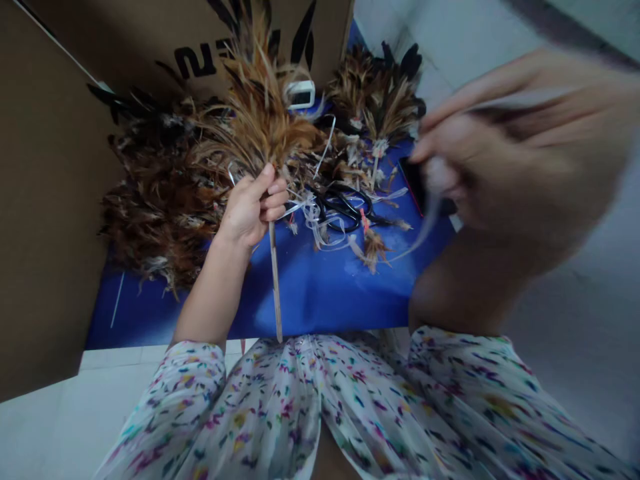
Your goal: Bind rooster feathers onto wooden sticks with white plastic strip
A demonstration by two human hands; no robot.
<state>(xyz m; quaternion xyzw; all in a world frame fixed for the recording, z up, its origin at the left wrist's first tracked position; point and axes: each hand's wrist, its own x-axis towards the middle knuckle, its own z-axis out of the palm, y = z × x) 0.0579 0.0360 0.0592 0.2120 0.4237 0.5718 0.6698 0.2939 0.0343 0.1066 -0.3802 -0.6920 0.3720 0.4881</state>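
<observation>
My left hand [253, 207] is closed around the wooden stick of a feather duster [263, 133], just below its brown and black feathers. The bare end of the stick [276, 287] points down toward me. Raised at the right, close to the camera and smeared by motion, my right hand [525, 147] pinches a translucent plastic strip [423, 237]. This strip hangs down and curves left toward the table. Between the hands, black-handled scissors [345, 207] lie among loops of the same strip. A small feather tuft [375, 247] with a pink-red tie rests in front of them.
Brown feather bundles [160, 207] are heaped on the left of the blue table [320, 293]; more feather bundles [375, 87] stand at the back right. Cardboard [50, 200] walls the left and back. A white device [302, 95] and a dark phone-like object [415, 187] lie nearby.
</observation>
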